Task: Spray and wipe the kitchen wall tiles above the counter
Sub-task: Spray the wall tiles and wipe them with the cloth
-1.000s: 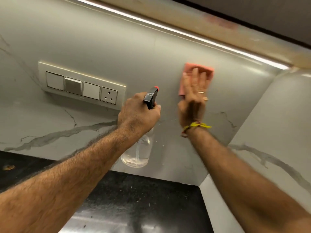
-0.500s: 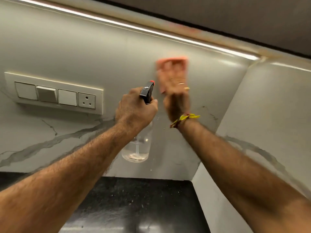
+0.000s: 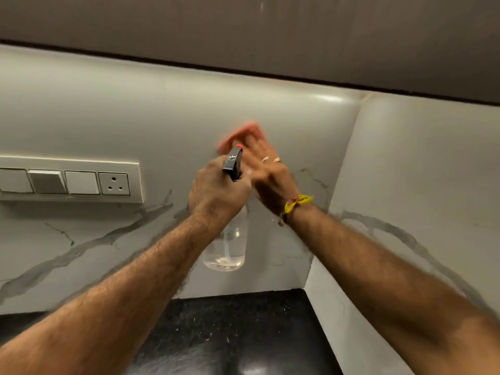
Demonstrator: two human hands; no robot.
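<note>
On wall tiles (image 3: pixel 135 125): one cloth (image 3: pixel 244 132).

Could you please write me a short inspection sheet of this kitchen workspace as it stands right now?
Surface: grey-veined wall tiles above a black speckled counter.
Job's things: clear spray bottle, little liquid; pink cloth, blurred.
Clutter: nothing seen.
Hands: left hand grips the bottle's neck; right hand presses the cloth flat on the tiles.
Cables: nothing seen.
Surroundings: switch panel with socket at left; dark cabinet overhead; tiled side wall at right.
</note>
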